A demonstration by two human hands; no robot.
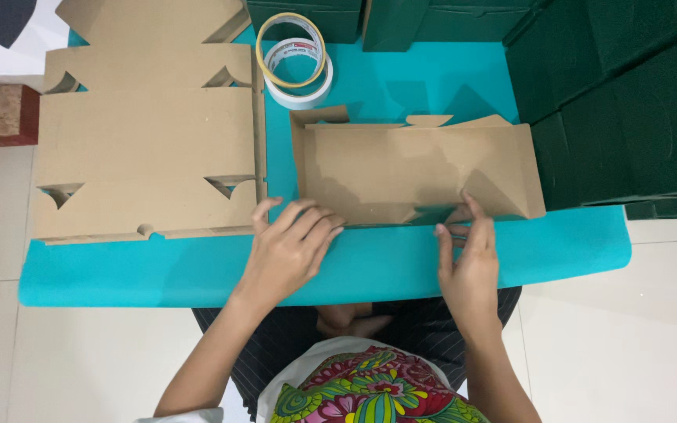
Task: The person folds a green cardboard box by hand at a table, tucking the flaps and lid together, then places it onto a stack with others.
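She is folding the brown box piece (417,172) on the blue table (385,266). Her left hand (287,251) presses its edge flat, open. Her right hand (468,262) pinches a flap, which likely needs tucking in.

Single view from my head, facing straight down, close over the turquoise bench (401,266), my lap near, dark green boxes (628,102) far right
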